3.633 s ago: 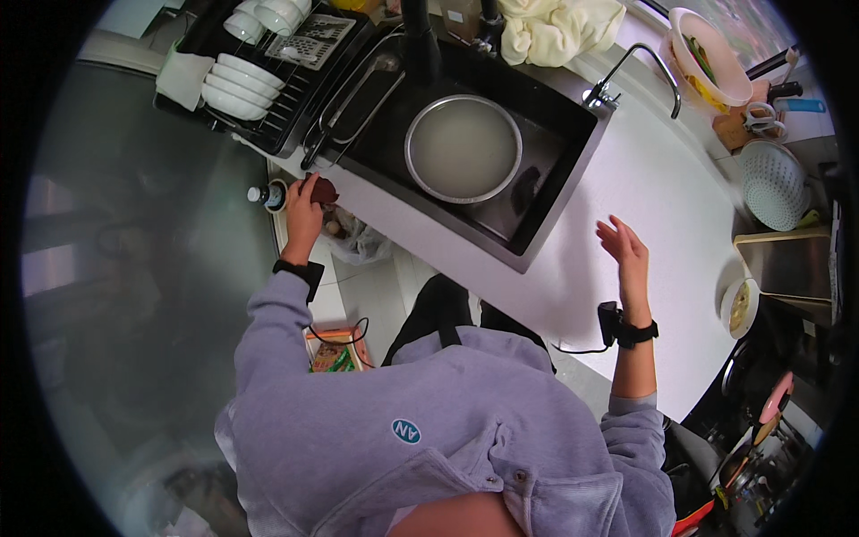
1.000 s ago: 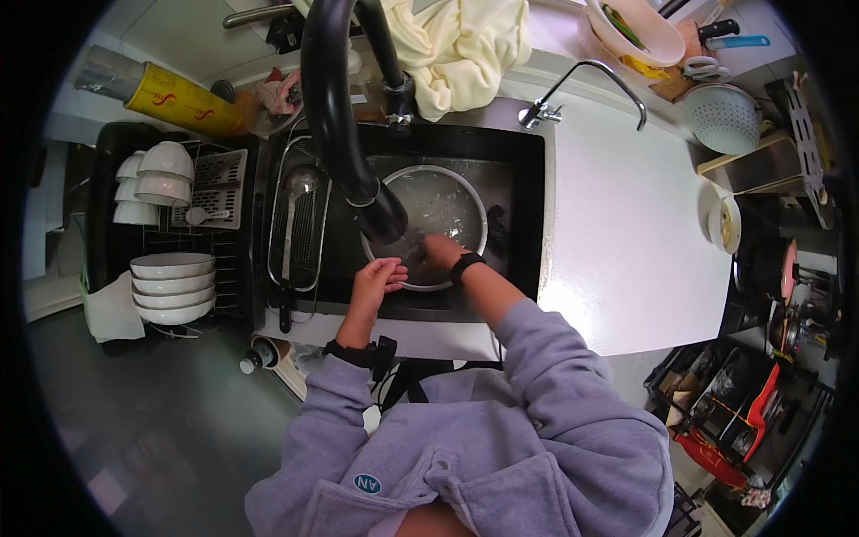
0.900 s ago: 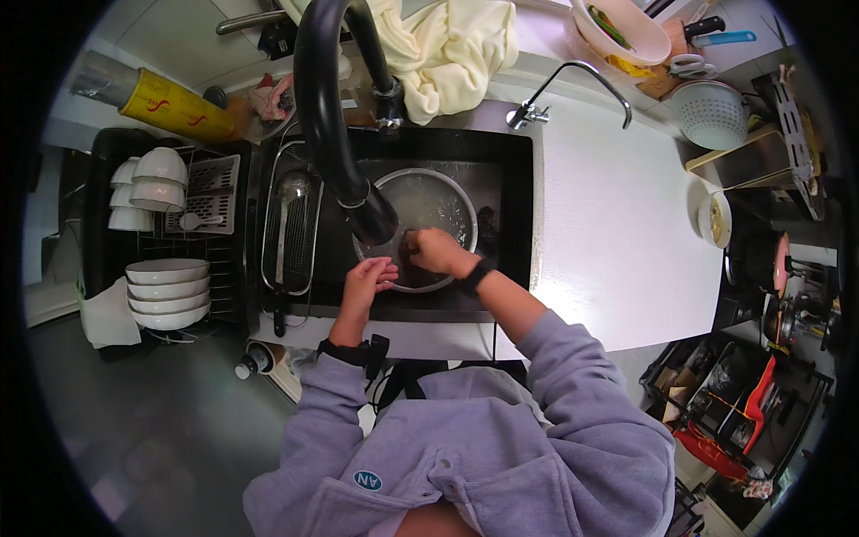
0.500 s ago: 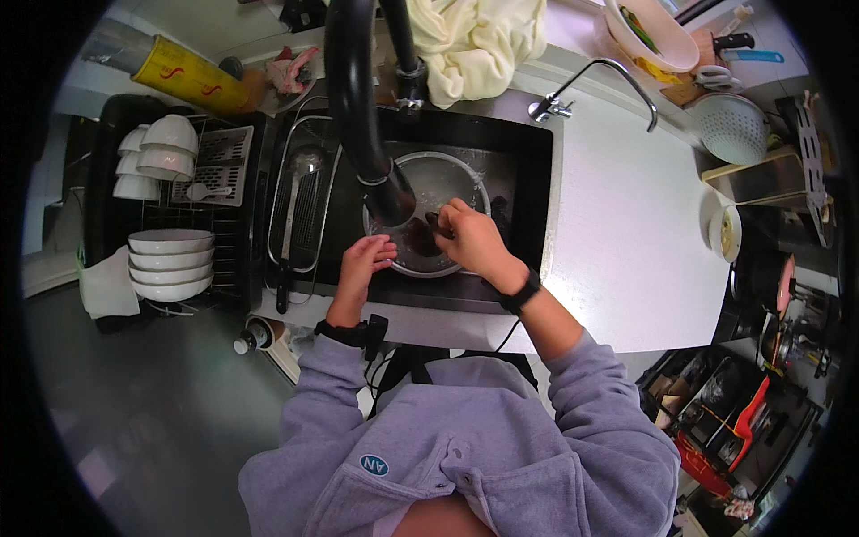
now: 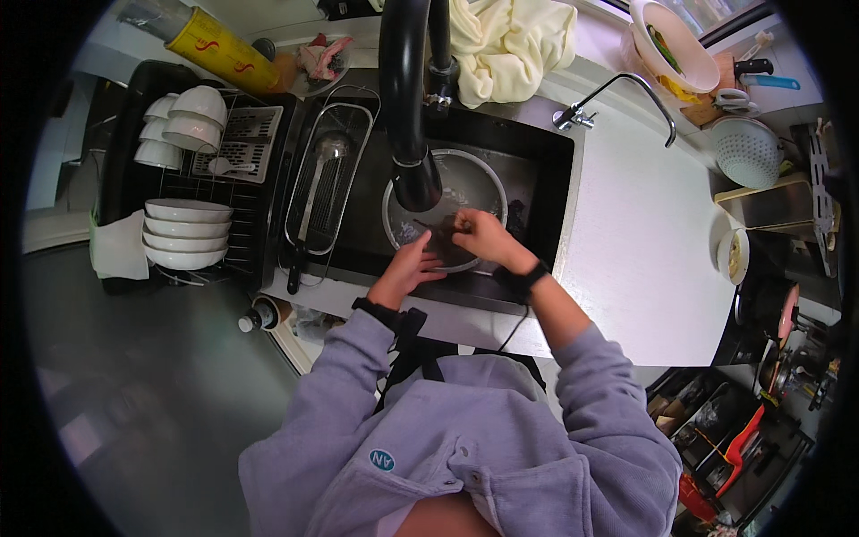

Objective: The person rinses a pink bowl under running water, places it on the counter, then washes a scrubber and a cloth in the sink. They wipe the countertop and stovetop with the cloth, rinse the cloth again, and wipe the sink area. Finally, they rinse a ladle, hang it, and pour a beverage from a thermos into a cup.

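A round, pale-rimmed basin [image 5: 388,215] stands in the black sink [image 5: 542,179], with water in it. Over its near right side, my right hand [image 5: 490,240] is closed, fingertips pinched on a dark brown piece [image 5: 444,240] whose kind I cannot make out. My left hand [image 5: 413,268] is at the basin's near left rim, fingers spread, close to that piece and holding nothing visible. Part of the dark piece is hidden by my fingers. The black faucet [image 5: 418,183] hangs over the basin's far left side.
A wire rack [image 5: 338,192] with a long-handled skimmer [image 5: 315,192] lies across the sink's left side. Farther left, white bowls [image 5: 186,234] fill a black dish rack [image 5: 273,148]. A slim tap [image 5: 667,116] curves over the white counter [image 5: 649,259]. Cream cloth [image 5: 506,49] lies behind the sink.
The view has shifted, so the sink sits farther right in the picture. My left hand has come nearer my right hand, its fingers more spread. The dark piece shows less clearly.
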`<action>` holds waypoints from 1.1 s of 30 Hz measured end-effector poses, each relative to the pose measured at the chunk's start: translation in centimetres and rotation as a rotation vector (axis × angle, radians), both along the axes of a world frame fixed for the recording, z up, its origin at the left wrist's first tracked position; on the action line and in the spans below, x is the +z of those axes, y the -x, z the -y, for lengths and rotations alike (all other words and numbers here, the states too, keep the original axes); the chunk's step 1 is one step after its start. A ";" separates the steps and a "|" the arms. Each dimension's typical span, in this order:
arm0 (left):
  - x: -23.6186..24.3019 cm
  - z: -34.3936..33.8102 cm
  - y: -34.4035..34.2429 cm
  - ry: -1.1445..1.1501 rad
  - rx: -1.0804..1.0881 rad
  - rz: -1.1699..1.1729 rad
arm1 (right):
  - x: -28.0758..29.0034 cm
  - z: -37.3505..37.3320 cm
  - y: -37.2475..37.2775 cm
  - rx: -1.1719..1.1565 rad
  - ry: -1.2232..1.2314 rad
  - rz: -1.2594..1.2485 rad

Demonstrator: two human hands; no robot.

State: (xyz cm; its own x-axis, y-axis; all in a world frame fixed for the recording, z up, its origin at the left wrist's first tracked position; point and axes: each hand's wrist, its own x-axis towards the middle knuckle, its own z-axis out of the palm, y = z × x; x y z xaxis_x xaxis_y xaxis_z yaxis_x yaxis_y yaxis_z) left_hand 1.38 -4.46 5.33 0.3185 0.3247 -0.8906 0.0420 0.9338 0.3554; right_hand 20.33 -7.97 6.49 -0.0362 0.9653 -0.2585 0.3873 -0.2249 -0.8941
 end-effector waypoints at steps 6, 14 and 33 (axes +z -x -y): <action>-0.2 -0.9 -1.9 0.268 0.121 0.399 | 14.9 5.3 -1.7 0.035 0.004 -0.670; -0.1 -0.4 -2.9 -0.042 -0.114 0.395 | 9.9 5.2 -6.2 -0.506 -0.144 -0.718; 0.2 2.9 -4.2 0.349 -0.050 0.310 | 4.4 8.4 -0.4 -0.397 -0.241 -0.145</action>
